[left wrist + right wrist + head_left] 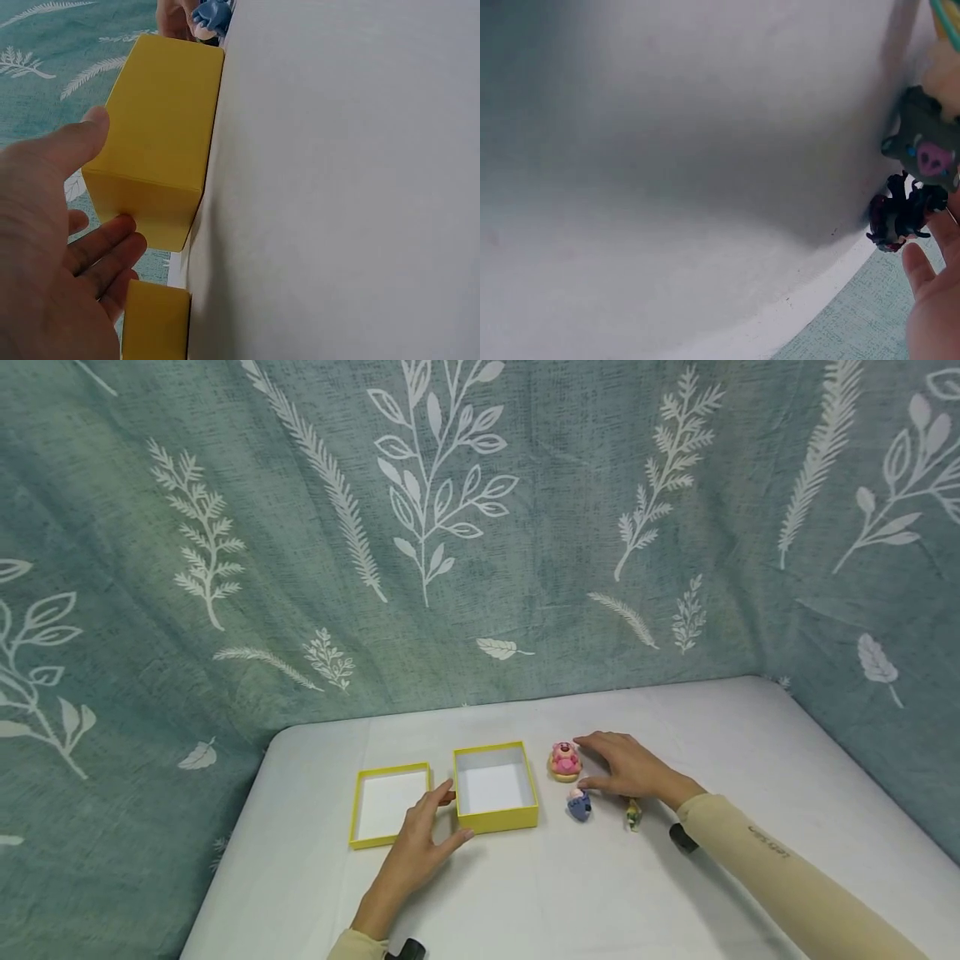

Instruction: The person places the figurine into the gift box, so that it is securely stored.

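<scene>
Beside the open yellow box [498, 819] with a white inside is my left hand [416, 843]. Its thumb lies along the box's front wall and its other fingers extend by the left wall, seen also in the left wrist view. On the right, my right hand [626, 764] reaches palm down among small figurines, with thumb and fingers spread. Its fingertips are near a pink bear figurine [565, 762], and the thumb is beside a blue figurine [579, 805]. Close to the fingers in the right wrist view stand a dark figurine [900, 214] and a grey boar-headed figurine [930, 142].
A shallow yellow-rimmed lid [390, 803], white inside, lies left of the box. A green and yellow figurine [633, 815] lies below the right wrist. The white table [480, 902] meets a leaf-patterned curtain [450, 652] at the back.
</scene>
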A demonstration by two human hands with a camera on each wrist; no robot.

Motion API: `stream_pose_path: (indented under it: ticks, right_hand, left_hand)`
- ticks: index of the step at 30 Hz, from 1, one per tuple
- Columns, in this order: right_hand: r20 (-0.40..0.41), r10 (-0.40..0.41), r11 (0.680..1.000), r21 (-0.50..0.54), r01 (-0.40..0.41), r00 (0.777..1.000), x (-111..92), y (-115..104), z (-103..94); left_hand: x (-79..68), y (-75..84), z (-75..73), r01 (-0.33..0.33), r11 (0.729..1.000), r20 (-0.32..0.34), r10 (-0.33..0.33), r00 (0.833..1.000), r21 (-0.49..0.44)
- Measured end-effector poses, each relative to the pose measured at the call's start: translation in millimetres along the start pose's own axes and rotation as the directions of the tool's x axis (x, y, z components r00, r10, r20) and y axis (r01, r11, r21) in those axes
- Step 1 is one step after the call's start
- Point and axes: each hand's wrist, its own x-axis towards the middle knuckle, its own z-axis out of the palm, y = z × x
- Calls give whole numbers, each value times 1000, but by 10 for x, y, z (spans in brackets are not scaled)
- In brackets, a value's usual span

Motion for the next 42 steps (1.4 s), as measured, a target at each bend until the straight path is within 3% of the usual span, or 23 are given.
stream_pose_path:
  ticks: [11, 16, 32, 42]
  right_hand:
    - [38, 18, 998, 61, -21, 999, 55, 38, 49]
    - [18, 1, 998, 69, -2, 1000, 69, 29, 49]
    - [4, -13, 999, 33, 13, 1000, 153, 22, 96]
    - [13, 22, 999, 27, -22, 1000, 185, 18, 120]
  left_hand:
    - [21, -39, 23, -51, 996, -16, 52, 999, 76]
    - [23, -51, 23, -66, 993, -33, 70, 997, 95]
    - [70, -81, 38, -98, 989, -46, 104, 994, 109]
    - [84, -100, 46, -169, 976, -65, 179, 982, 138]
